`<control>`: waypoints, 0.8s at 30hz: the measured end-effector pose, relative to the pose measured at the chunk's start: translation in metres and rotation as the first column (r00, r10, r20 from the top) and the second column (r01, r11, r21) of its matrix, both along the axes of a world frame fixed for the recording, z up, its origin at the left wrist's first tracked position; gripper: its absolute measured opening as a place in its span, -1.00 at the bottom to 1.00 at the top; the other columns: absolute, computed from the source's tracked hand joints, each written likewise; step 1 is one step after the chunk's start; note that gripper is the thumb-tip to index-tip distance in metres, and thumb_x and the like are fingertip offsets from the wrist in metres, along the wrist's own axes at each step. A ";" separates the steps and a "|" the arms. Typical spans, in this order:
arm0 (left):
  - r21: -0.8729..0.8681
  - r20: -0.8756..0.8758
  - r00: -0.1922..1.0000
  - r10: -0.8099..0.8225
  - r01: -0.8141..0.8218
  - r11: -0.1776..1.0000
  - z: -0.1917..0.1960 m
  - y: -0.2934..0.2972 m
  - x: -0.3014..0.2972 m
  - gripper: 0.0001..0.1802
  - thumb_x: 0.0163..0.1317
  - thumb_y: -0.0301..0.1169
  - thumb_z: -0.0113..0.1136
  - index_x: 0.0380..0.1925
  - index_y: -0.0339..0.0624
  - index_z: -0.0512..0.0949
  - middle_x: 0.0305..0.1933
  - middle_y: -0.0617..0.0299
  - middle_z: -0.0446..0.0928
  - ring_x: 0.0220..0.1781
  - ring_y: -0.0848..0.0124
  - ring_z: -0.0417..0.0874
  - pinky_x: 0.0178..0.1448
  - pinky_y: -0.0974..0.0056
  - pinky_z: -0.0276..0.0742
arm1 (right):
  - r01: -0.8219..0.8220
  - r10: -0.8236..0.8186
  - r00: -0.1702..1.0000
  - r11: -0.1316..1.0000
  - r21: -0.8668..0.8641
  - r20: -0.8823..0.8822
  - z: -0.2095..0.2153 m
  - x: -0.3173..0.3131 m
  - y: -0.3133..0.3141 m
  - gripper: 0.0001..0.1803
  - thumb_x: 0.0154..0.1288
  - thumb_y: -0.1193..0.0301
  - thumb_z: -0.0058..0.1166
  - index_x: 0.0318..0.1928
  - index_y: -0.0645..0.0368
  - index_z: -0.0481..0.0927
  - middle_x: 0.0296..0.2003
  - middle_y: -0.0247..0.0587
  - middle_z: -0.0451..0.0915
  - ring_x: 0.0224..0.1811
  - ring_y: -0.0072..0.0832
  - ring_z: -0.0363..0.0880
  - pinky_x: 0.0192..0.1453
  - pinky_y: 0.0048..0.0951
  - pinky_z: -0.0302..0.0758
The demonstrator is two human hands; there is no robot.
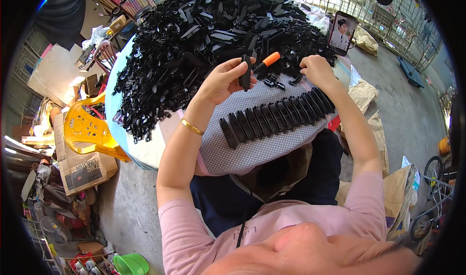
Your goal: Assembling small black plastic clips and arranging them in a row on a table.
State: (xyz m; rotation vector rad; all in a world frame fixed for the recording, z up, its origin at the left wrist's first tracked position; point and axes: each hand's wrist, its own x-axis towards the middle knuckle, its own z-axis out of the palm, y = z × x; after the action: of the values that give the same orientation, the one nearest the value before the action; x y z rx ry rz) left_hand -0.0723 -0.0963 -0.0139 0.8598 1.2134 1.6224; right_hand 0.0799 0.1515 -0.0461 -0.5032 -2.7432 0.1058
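Observation:
My left hand [227, 80], a gold bangle on its wrist, grips a long black plastic piece [246, 73] upright between thumb and fingers. Over at the right edge of the heap, my right hand [318, 70] has its fingers curled together; whatever they hold is hidden. Between the hands lies a tool with an orange handle [271, 58], its other end dark against the pile. A row of several long black plastic pieces [276, 116] lies side by side on the dotted grey cloth [228, 161] before me. Small black clips [275, 84] lie loose on the cloth above the row.
A big heap of black plastic parts [194, 37] covers most of the round table [116, 83]. A phone [342, 34] stands upright at its right edge. A yellow plastic chair [87, 127] and cardboard box [80, 163] are at left; brown paper bags [361, 98] lie at right.

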 end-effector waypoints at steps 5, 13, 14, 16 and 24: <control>0.030 0.047 0.998 -0.028 0.027 0.999 0.001 0.003 0.008 -0.58 0.34 -0.22 -0.03 0.09 -0.24 0.39 -0.22 0.21 0.48 -0.27 0.41 0.58 -0.16 0.35 0.52 | -0.164 0.035 0.930 0.929 -0.330 -0.365 0.020 0.006 -0.025 -0.78 -0.02 0.43 0.29 -0.36 0.28 0.59 -0.48 -0.19 0.62 -0.48 -0.56 0.58 -0.34 -0.57 0.48; 0.191 0.145 0.974 -0.172 0.143 0.971 -0.004 0.006 0.007 -0.58 0.41 -0.27 -0.24 0.13 -0.32 0.29 -0.20 0.15 0.50 -0.21 0.38 0.58 -0.13 0.27 0.54 | -0.599 0.104 0.730 0.572 -0.560 -0.676 0.045 0.004 -0.096 -0.87 0.07 0.54 0.21 -0.33 0.29 0.61 -0.46 -0.19 0.63 -0.43 -0.60 0.58 -0.32 -0.59 0.49; 0.187 0.148 0.974 -0.172 0.143 0.972 -0.004 0.006 0.010 -0.59 0.41 -0.28 -0.22 0.11 -0.32 0.31 -0.19 0.15 0.50 -0.20 0.37 0.58 -0.10 0.24 0.55 | -0.598 0.134 0.695 0.654 -0.464 -0.707 0.046 0.003 -0.101 -0.87 0.07 0.54 0.21 -0.32 0.28 0.61 -0.45 -0.16 0.63 -0.43 -0.55 0.59 -0.33 -0.58 0.49; 0.183 0.151 0.974 -0.171 0.142 0.973 -0.003 0.006 0.016 -0.61 0.40 -0.28 -0.20 0.09 -0.32 0.32 -0.19 0.15 0.50 -0.20 0.36 0.58 -0.07 0.22 0.56 | -0.579 0.207 0.640 0.763 -0.288 -0.740 0.047 -0.001 -0.108 -0.85 0.05 0.54 0.20 -0.31 0.26 0.62 -0.45 -0.11 0.61 -0.45 -0.42 0.60 -0.38 -0.55 0.47; 0.200 0.021 0.997 -0.071 0.065 0.978 -0.005 0.006 0.020 -0.66 0.26 -0.34 0.09 -0.01 -0.23 0.36 -0.24 0.22 0.50 -0.22 0.42 0.57 -0.08 0.25 0.55 | -0.553 0.139 0.672 0.748 -0.367 -0.727 0.051 0.002 -0.117 -0.83 0.03 0.51 0.24 -0.31 0.25 0.63 -0.47 -0.13 0.61 -0.50 -0.41 0.60 -0.44 -0.54 0.47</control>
State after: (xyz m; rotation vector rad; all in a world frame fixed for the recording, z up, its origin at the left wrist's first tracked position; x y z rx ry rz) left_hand -0.0524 -0.0905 -0.0186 0.9890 1.0031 1.7143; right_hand 0.0816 0.0348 0.0045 0.0039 -1.9968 1.0309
